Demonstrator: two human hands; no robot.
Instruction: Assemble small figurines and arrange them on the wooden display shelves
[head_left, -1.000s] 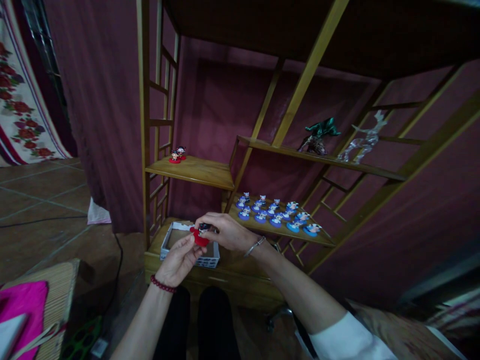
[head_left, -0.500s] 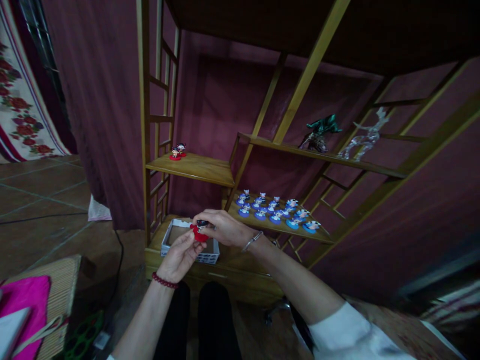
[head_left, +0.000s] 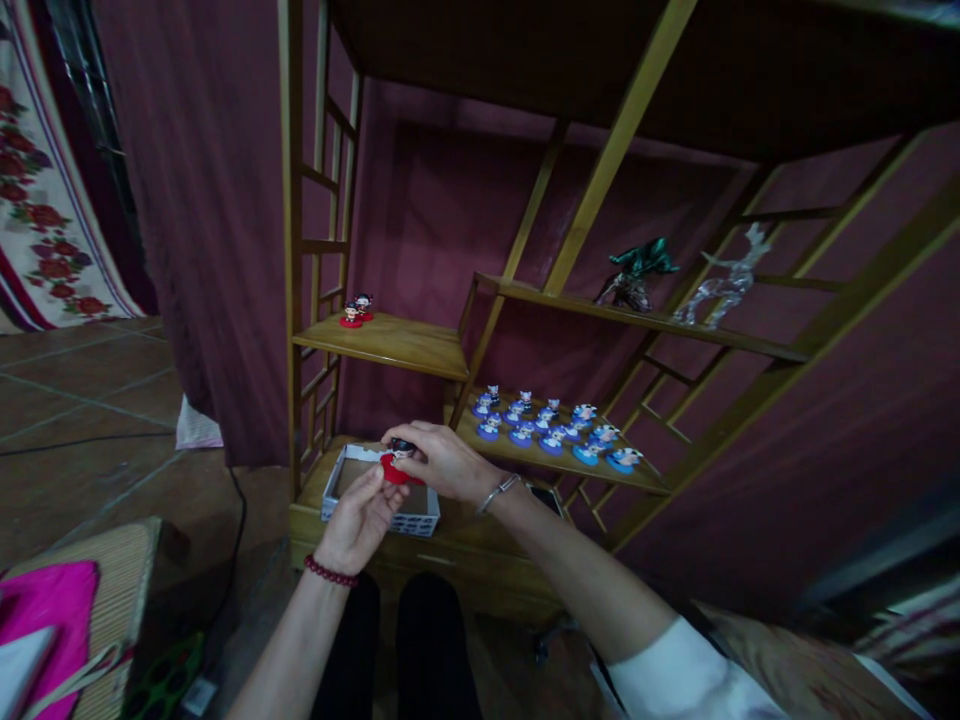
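Note:
Both hands hold one small figurine [head_left: 395,468] with dark hair and a red round base. My left hand [head_left: 363,515] pinches the red base from the lower left, a dark red bead bracelet on its wrist. My right hand [head_left: 450,462] grips the dark-haired head from the right and above, and its fingers cover part of the figurine. Just beneath the hands is a shallow white box [head_left: 415,523], its inside partly hidden. Two similar figurines [head_left: 351,314] with red bases stand at the left end of the upper left shelf [head_left: 397,342].
Several purple- and blue-based figurines [head_left: 553,438] stand in rows on the lower right shelf [head_left: 517,455]. Above them, a green sculpture [head_left: 637,270] and a clear deer ornament [head_left: 724,285] occupy another shelf. A woven mat stool [head_left: 127,590] with pink cloth [head_left: 71,600] is at lower left.
The figurine has turned slightly between my fingers, both hands still on it. The view has tilted a little, so the shelves appear slightly lower.

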